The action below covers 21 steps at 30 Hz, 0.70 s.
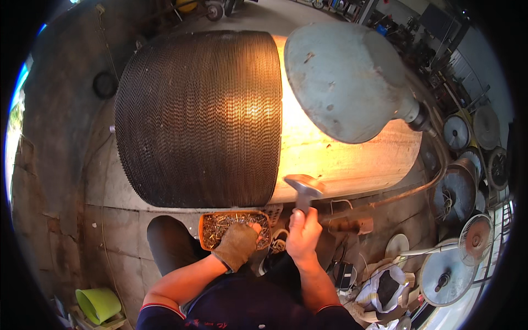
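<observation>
Your gloved left hand (237,245) reaches palm-down into an orange tray (202,232) of small metal pieces (220,223), its grip too hidden to tell, your bare right hand (303,234) clamps an upright hammer (304,188), tray just before the ridged drum (198,121), white sack (368,297) holding dark material rightward

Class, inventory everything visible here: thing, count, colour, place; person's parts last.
Wooden roller: 1, pale, centre right
Ridged covering: 1, dark, roller's left
Lampshade: 1, grey, upper right
Hammer: 1, grey, in right hand
Tray: 1, orange, lower centre
Small pieces: uncountable, metallic, in tray
Bucket: 1, yellow-green, lower left
Sack: 1, white, lower right
Discs: several, mostly grey, right
Background clutter: uncountable, dark, upper right
Left hand: 1, brown-gloved, in tray
Right hand: 1, bare, around hammer
</observation>
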Each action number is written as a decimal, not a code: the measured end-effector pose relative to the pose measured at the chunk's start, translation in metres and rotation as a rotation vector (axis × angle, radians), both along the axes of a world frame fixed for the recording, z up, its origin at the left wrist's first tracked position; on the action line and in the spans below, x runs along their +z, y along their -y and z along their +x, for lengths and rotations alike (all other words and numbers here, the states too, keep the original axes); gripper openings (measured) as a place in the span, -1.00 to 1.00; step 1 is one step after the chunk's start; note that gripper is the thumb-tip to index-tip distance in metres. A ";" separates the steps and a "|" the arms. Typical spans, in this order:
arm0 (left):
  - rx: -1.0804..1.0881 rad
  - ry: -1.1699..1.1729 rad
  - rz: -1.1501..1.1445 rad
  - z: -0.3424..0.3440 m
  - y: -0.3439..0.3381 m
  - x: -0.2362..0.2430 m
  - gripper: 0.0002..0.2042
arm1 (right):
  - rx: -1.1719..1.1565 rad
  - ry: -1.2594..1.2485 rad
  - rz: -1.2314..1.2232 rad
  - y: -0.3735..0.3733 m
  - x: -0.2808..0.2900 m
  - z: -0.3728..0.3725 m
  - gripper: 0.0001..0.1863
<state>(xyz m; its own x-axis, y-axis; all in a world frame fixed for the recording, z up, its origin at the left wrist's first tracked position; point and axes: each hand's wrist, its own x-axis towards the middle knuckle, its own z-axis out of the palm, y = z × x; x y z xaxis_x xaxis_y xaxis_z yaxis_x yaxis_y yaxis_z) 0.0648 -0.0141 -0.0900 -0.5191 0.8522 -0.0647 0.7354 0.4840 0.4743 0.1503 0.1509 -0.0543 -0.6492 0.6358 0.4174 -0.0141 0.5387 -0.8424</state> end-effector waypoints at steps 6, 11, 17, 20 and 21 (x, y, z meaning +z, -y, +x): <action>-0.075 -0.340 0.543 -0.040 -0.006 0.035 -0.85 | -0.088 -0.276 0.246 -0.006 0.014 -0.020 -0.78; 0.003 -0.684 0.825 -0.097 -0.019 0.100 -0.48 | -0.088 0.062 0.055 0.012 0.002 0.003 -0.78; 0.001 -0.974 0.831 -0.157 -0.037 0.114 -0.54 | -0.149 -0.057 0.603 -0.003 0.023 -0.016 -0.73; -0.014 -0.996 0.857 -0.160 -0.039 0.107 -0.52 | -0.117 0.231 0.167 0.004 -0.012 -0.004 -0.76; -0.028 -0.992 0.897 -0.161 -0.041 0.105 -0.51 | -0.108 0.165 0.102 0.008 -0.010 0.003 -0.76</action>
<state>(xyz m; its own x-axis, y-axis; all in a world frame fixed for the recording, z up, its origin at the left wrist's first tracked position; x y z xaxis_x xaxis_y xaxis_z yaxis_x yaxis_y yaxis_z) -0.0958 0.0273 0.0146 -0.0018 0.4124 0.9110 0.9562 0.2673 -0.1192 0.1535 0.1424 -0.0644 -0.6443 0.6655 0.3769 0.1820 0.6120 -0.7696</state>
